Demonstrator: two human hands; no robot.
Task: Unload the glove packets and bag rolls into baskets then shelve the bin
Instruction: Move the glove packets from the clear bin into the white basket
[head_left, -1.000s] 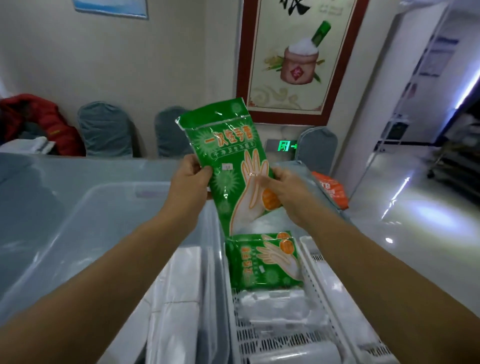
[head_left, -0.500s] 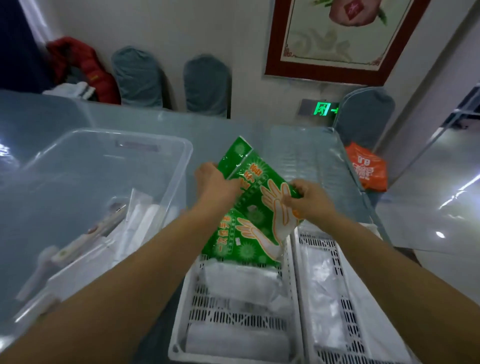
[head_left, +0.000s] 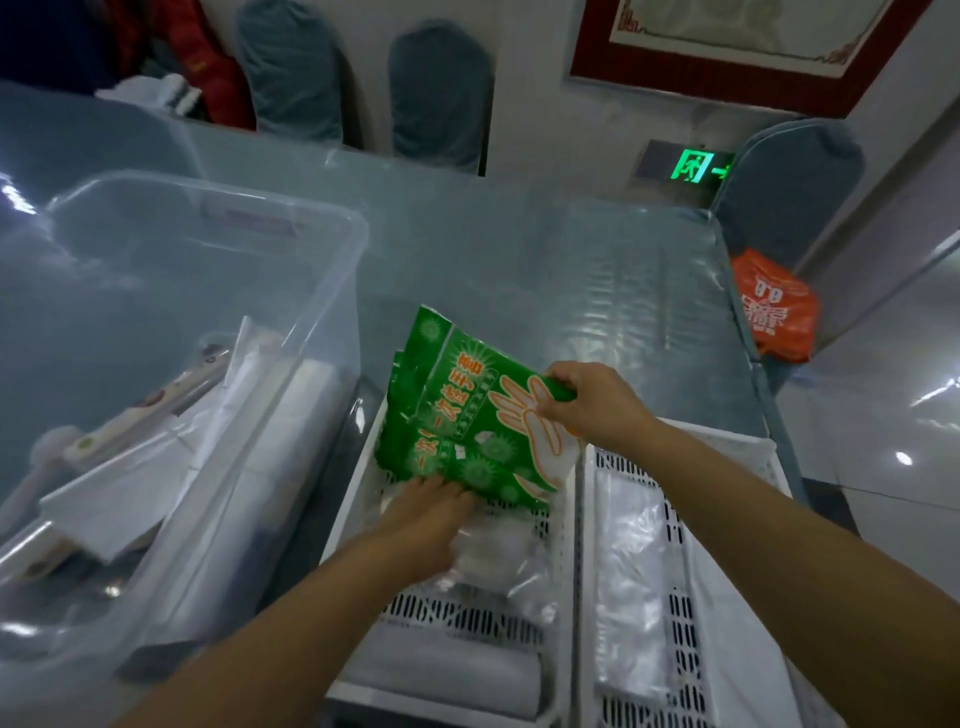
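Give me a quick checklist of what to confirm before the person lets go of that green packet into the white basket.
1. Right hand grips the green glove packet at its edge: ok.
2. Packet is over the left white basket, not the right white basket: ok.
3. Left hand is out of the landing spot: not ok, it lies in the basket under the packet's lower edge.
4. Packet lies flat: not ok, it is tilted, far end raised.
5. Room left in the basket: cannot tell, clear bag rolls cover part of its floor.
6. Clear bin is emptied: not ok, items remain inside.
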